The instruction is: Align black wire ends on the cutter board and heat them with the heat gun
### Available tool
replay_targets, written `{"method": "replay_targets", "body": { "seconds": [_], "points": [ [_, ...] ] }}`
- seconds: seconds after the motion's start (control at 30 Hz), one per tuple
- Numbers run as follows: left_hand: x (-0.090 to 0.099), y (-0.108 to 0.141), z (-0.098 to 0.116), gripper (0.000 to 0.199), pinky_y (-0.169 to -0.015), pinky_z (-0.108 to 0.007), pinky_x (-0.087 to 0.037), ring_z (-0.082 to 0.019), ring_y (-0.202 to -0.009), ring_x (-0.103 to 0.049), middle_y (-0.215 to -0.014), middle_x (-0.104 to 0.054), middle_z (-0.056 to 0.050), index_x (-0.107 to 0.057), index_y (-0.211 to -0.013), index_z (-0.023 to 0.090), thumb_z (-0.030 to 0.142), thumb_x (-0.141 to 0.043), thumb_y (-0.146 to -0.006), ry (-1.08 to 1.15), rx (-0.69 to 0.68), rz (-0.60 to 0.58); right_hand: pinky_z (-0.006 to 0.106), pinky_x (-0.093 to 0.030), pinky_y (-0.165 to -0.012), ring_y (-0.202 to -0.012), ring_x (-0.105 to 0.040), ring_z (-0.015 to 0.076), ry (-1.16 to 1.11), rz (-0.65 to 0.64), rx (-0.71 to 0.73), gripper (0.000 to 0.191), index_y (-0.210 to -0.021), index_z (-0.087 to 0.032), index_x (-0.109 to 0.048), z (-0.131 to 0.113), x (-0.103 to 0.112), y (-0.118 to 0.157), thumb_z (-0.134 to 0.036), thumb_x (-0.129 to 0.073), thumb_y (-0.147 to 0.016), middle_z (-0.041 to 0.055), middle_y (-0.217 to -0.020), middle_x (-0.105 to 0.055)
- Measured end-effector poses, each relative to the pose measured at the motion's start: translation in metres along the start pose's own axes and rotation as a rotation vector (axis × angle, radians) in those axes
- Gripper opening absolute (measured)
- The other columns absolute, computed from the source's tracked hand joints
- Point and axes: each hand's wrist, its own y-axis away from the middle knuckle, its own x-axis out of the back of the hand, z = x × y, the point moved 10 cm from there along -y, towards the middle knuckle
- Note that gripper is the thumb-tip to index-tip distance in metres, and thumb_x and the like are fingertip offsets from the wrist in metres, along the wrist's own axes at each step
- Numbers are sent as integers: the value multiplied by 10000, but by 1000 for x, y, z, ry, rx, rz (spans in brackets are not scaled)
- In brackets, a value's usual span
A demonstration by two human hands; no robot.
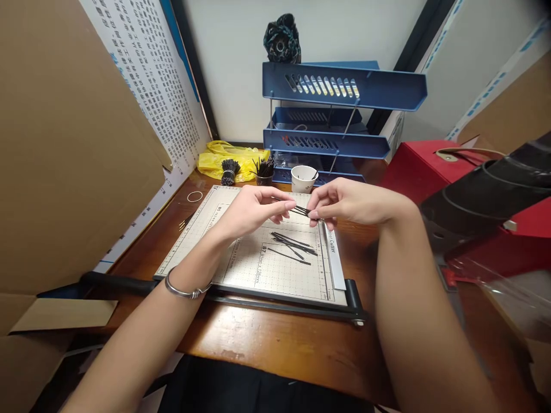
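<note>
Several thin black sticks (300, 210) stretch between my two hands above a paper cutter (232, 258). My left hand (264, 209) pinches their left ends between thumb and fingers, and a metal bangle circles that wrist. At their right ends my right hand (333, 203) is closed, fingertips together. Whether the sticks are wires or some other kind of strand, I cannot tell. Below the hands, a loose pile of similar black sticks (295, 245) lies on the cutter's gridded board. The cutter's long black arm runs along the near edge.
Behind the board stand a white paper cup (303, 179), a small dark cup of black sticks (264, 172) and a tied black bundle (229, 172). A yellow plastic bag (215, 156) and blue tray rack (344, 86) are farther back. A red box (413, 172) and black tube (495, 178) stand right.
</note>
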Motion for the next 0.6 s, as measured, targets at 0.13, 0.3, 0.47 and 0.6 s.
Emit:
{"method": "replay_targets", "body": {
  "seconds": [0.13, 0.3, 0.47, 0.6],
  "points": [
    [-3, -4, -10, 186, -720, -285, -579, -121, -676, -656, -795, -754, -49, -773, -846, 146, 332, -781, -850, -13, 91, -24, 239, -503, -660, -664, -619, 114, 111, 73, -40, 163, -909, -166, -718, -1, 5, -1, -302, -655, -846, 51, -932, -764],
    [-2, -5, -12, 185, -802, -338, -595, -150, -772, -687, -852, -767, -63, -759, -805, 162, 342, -786, -838, 3, 101, -40, 232, -451, -577, -572, -550, 88, 159, 80, -46, 188, -923, -171, -745, -6, 5, -2, -308, -636, -854, 33, -927, -768],
    [15, 1, -6, 223, -815, -370, -602, -165, -784, -696, -876, -775, -78, -776, -822, 165, 385, -810, -812, -1, 90, 20, 246, -346, -507, -483, -439, 65, 203, 183, -36, 396, -1116, -217, -779, -12, 15, 5, -507, -680, -865, -6, -785, -705],
    [58, -5, 7, 195, -767, -372, -602, -177, -729, -692, -819, -769, -81, -790, -807, 165, 353, -826, -773, -132, 54, 177, 253, -385, -503, -494, -468, 82, 94, 349, -21, 593, -1257, -233, -713, -15, 30, 15, -686, -603, -890, 13, -785, -667]
  ]
}}
